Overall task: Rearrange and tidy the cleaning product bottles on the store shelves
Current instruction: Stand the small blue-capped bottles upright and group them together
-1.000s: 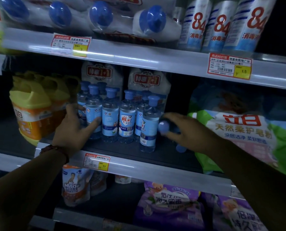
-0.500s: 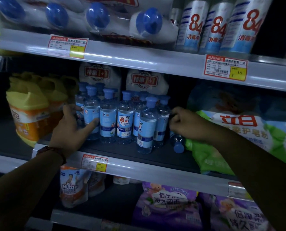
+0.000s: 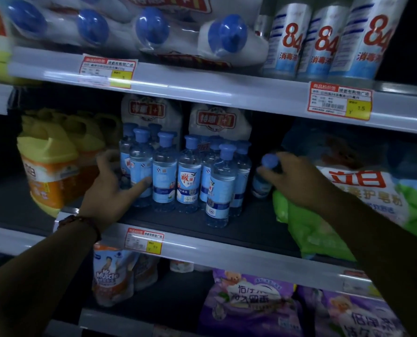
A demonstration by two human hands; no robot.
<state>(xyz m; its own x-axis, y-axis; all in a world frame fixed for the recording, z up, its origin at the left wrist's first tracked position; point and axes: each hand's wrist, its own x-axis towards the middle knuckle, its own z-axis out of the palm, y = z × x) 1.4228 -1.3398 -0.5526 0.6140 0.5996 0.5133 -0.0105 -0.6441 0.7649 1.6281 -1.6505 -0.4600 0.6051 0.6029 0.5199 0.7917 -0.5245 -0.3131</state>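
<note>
One stray bottle [image 3: 261, 183] stands upright on the middle shelf [image 3: 251, 227], just at 3 o'clock of the bottle cluster [image 3: 188, 173]. The right hand [image 3: 297, 181] is nearest, fingers curled around its neck; the left hand [image 3: 110, 188], fingers spread, braces the cluster's 9 o'clock side.

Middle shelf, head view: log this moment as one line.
left hand: braces bottle cluster | right hand: grips separate bottle | bottle: upright, apart from cluster

Top-shelf white bottles [image 3: 323, 42] read "84"; a price tag [image 3: 339, 100] shows "1.5"; a lower pouch [image 3: 110, 273] reads "Mr Muscle".
</note>
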